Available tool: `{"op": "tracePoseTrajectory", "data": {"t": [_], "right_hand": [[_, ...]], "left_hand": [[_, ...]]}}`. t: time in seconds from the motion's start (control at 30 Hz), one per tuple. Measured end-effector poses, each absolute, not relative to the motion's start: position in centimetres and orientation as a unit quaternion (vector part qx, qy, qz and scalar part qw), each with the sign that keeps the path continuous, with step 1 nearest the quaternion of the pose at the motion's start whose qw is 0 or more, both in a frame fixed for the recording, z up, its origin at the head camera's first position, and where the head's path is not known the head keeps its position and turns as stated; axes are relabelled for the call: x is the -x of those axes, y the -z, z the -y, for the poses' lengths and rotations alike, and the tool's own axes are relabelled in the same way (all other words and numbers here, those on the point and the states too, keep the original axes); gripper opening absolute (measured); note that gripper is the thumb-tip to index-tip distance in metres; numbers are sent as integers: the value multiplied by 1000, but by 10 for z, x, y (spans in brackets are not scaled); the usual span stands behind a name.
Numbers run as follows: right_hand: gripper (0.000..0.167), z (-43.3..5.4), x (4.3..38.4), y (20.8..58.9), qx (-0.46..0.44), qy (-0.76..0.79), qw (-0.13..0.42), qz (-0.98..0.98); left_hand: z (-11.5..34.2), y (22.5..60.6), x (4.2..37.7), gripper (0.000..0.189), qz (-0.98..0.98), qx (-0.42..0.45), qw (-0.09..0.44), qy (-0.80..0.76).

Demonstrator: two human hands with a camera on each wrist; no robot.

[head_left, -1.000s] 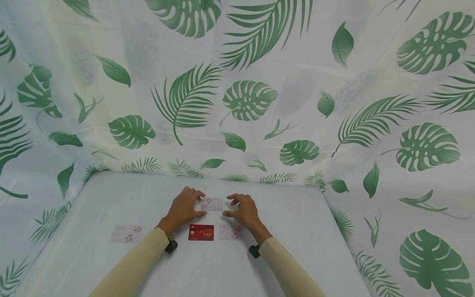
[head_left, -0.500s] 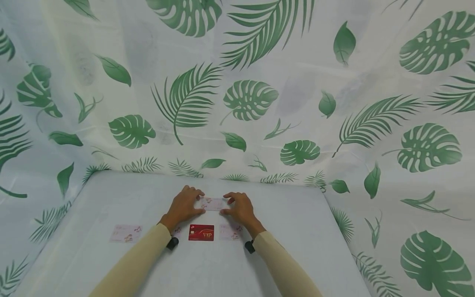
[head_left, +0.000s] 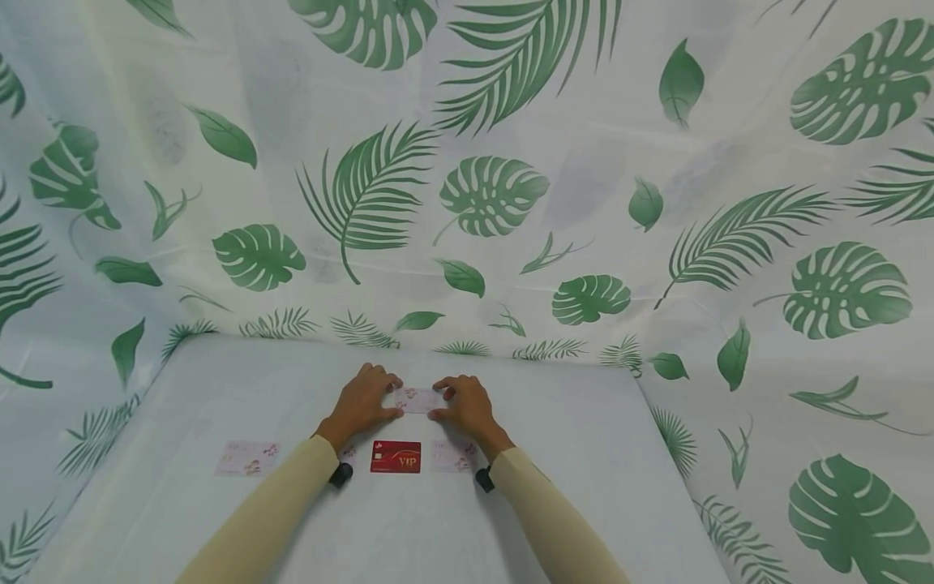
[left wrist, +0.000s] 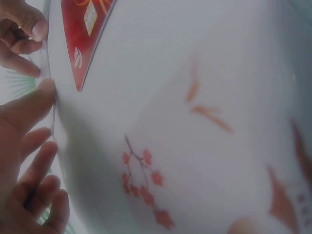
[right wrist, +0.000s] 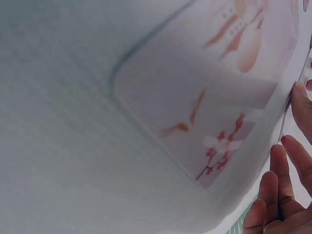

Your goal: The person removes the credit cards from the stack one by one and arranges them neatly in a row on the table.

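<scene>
A pale pink flower-printed card [head_left: 416,400] lies near the back middle of the table, between both hands. My left hand [head_left: 361,401] has its thumb and index finger at the card's left corners. At the right end, the thumb and index finger of my right hand [head_left: 469,405] span the short edge in the same way. In the right wrist view a thin card edge runs between the thumb and fingers [right wrist: 298,92]. Nearer me lies a red VIP card [head_left: 396,457]. Beside it sits another pink card [head_left: 452,456], partly covered by the right wrist.
A pink card [head_left: 246,459] lies at the left of the white table [head_left: 584,470]. One more pink card [head_left: 349,456] shows mostly hidden behind the left forearm. A leaf-printed curtain [head_left: 496,268] rises along the table's back and sides.
My right hand has moved left, from apart from the back pink card to its right end, and its fingers have drawn in. The left hand stays at the left end.
</scene>
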State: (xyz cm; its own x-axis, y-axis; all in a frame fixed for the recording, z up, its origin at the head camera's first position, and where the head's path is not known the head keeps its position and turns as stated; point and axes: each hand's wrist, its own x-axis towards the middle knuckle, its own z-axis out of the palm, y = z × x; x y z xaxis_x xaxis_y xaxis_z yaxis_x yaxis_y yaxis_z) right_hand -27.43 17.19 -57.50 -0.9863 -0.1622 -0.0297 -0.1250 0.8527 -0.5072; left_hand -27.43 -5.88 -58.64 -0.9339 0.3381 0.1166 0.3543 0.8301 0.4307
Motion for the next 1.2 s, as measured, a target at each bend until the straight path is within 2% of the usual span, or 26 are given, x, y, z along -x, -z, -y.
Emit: {"op": "tracePoseTrajectory", "data": {"t": [0.4, 0.77, 1.2], "right_hand": [[48, -170, 280, 577, 78, 261, 49, -961], [57, -170, 280, 577, 102, 282, 54, -952], [54, -173, 279, 579, 117, 303, 49, -944]], "left_hand": [[56, 587, 274, 47, 954, 165, 5, 252], [56, 587, 273, 48, 952, 155, 2, 264], [57, 583, 272, 54, 945, 142, -16, 293]]}}
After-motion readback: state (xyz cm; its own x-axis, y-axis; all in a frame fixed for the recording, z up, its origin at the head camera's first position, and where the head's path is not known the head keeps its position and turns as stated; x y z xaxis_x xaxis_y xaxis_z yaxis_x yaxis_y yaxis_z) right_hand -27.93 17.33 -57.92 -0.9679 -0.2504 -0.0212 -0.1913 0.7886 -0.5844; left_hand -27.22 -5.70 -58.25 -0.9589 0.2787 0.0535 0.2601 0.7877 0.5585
